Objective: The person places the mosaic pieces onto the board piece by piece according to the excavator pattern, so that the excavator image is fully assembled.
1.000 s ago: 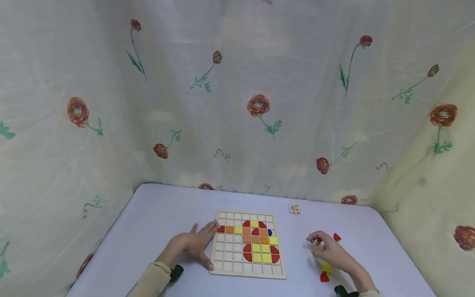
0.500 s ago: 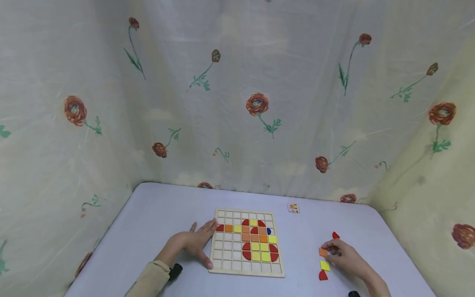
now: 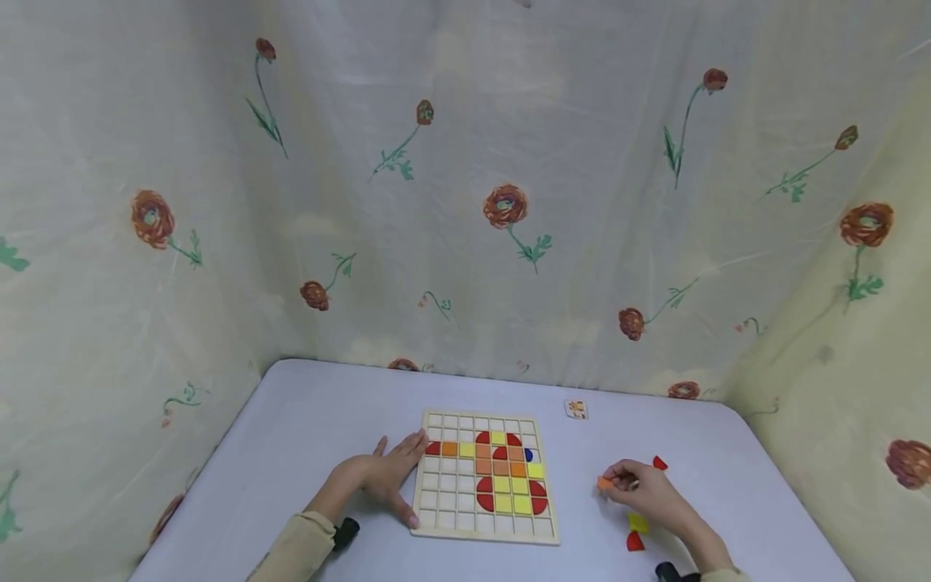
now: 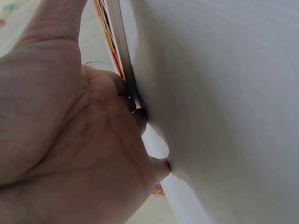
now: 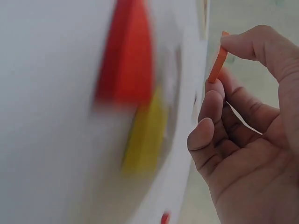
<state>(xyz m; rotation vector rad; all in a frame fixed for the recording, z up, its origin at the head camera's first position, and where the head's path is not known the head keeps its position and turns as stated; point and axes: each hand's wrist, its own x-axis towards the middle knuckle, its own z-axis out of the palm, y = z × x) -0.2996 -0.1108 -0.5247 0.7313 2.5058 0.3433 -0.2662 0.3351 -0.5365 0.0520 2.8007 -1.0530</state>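
Observation:
In the head view, a square wooden grid board (image 3: pixel 444 501) lies on the table, partly filled with red, yellow, orange and blue pieces. My left hand (image 3: pixel 389 477) rests at its left edge with fingers spread, the thumb near the front corner; in the left wrist view the fingertips sit against the board's side (image 4: pixel 120 42). To the right of the board my right hand (image 3: pixel 647 489) pinches an orange square tile (image 5: pixel 218 63) between thumb and finger, raised off the table. Under that hand lie a yellow tile (image 3: pixel 638 524) and a red quarter-round piece (image 3: pixel 636 541).
Another red piece (image 3: pixel 659 463) lies beyond the right hand. A small printed card (image 3: pixel 577 410) is on the white table (image 3: pixel 334 404) behind the board's right corner. A flowered cloth (image 3: pixel 465 242) hangs behind and at both sides.
My right hand went down to the orange tile on the table, took hold of it, and has moved left toward the board with it. The left hand and board have stayed in place.

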